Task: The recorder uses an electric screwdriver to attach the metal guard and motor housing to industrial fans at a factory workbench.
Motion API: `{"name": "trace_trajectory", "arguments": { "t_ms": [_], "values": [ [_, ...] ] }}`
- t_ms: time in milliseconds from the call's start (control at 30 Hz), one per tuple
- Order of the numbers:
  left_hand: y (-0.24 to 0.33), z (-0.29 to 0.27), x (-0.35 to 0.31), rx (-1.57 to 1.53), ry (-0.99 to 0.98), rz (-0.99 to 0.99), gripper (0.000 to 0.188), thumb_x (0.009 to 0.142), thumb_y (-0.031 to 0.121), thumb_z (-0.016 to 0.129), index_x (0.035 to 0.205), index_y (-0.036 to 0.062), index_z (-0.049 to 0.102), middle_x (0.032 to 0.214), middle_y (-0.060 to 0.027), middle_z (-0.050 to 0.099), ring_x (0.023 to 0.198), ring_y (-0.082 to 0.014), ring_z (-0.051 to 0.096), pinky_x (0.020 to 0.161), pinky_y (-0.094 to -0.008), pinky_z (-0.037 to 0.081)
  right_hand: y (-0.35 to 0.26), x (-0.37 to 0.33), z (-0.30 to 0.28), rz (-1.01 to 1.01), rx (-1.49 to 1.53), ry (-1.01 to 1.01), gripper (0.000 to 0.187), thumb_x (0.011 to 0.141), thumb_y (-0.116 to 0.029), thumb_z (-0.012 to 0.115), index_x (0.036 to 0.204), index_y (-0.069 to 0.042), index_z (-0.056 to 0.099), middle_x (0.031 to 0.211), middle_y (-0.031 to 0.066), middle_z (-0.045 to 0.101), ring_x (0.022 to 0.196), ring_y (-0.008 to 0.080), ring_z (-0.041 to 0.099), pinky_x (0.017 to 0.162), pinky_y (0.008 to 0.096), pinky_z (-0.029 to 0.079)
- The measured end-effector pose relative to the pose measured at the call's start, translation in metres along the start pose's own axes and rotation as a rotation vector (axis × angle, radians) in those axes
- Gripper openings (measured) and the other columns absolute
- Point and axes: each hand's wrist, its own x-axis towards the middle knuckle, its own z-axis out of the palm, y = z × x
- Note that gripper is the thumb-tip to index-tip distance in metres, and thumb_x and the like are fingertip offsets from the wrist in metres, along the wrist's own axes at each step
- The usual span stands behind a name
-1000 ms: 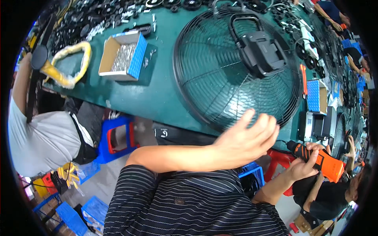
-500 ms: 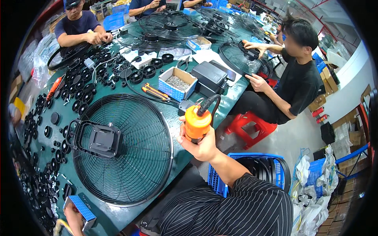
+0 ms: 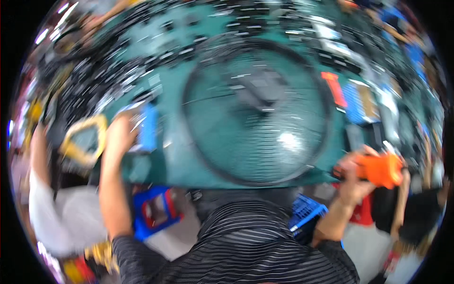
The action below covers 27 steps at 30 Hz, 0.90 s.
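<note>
The whole view is smeared by motion. My right hand [image 3: 352, 182] is wrapped round an orange electric screwdriver [image 3: 380, 169], held out level past the table's front right edge. At the left my left hand [image 3: 122, 130] grips a small blue box [image 3: 147, 128] by its near left side; its fingers are blurred, and I cannot make out the contents. Between my hands a round black wire fan guard [image 3: 208, 165] lies on the green table, with a dark square-backed motor [image 3: 262, 87] at its middle. Neither hand touches the guard.
An orange utility knife [image 3: 334, 90] and a blue-sided box [image 3: 353, 102] lie right of the guard. Many small black parts [image 3: 94, 71] spread across the left and back. A yellow loop [image 3: 101, 137] is beside my left forearm. Co-workers sit at both sides; a blue crate [image 3: 305, 210] stands below.
My view has swung left and down, so the fan guard now sits mid-picture. The screwdriver has gone from upright to lying sideways in my right hand. My left hand stays at the blue box.
</note>
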Motion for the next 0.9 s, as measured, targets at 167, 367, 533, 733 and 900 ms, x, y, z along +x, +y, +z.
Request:
{"name": "trace_trajectory", "arguments": {
  "t_ms": [167,367,533,733,900],
  "values": [
    [0.01,-0.03,-0.012,-0.398,-0.076,-0.171,0.021,0.079,0.013,0.072,0.098,0.0028,0.07,0.077,-0.0129,0.069,0.071,-0.0247,0.068,0.067,-0.0366,0.051,0.009,0.009,-0.016,-0.027,0.012,-0.11,0.048,0.086,-0.003,0.061,0.129,0.007,0.041,0.079,0.0086,0.051,0.067,0.0153,0.051,0.062,0.0286,0.045],
    [-0.009,-0.044,-0.03,-0.919,-0.181,-0.338,0.02,0.091,0.016,0.066,0.099,-0.0021,0.068,0.079,-0.0048,0.069,0.062,-0.0096,0.061,0.054,-0.0245,0.046,0.012,0.01,-0.009,-0.007,0.006,-0.154,0.049,0.087,-0.002,0.061,0.13,0.008,0.04,0.081,0.0085,0.05,0.069,0.0155,0.05,0.064,0.0289,0.045],
    [-0.014,-0.039,-0.035,-1.529,-0.275,-0.375,0.026,0.096,0.021,0.059,0.108,-0.002,0.064,0.085,-0.0053,0.066,0.058,-0.008,0.058,0.049,-0.0206,0.045,0.015,0.01,-0.007,-0.039,-0.031,-0.158,0.047,0.088,-0.001,0.059,0.129,0.008,0.041,0.081,0.0091,0.051,0.069,0.0161,0.05,0.064,0.0299,0.044],
    [-0.017,-0.039,-0.035,-1.795,-0.27,-0.25,0.031,0.096,0.023,0.06,0.111,-0.0044,0.063,0.087,-0.0073,0.067,0.061,-0.01,0.059,0.051,-0.0223,0.045,0.015,0.013,-0.004,-0.042,-0.037,-0.156,0.046,0.088,-0.002,0.06,0.129,0.009,0.041,0.081,0.008,0.052,0.068,0.0148,0.05,0.063,0.028,0.043],
    [-0.013,-0.038,-0.032,-1.862,-0.273,-0.221,0.034,0.096,0.024,0.06,0.114,-0.0041,0.061,0.09,-0.0076,0.067,0.062,-0.0096,0.059,0.052,-0.0219,0.045,0.013,0.013,-0.005,-0.056,-0.056,-0.158,0.047,0.087,-0.003,0.06,0.129,0.009,0.041,0.081,0.0076,0.052,0.068,0.0144,0.05,0.064,0.0274,0.044]
  ]
}}
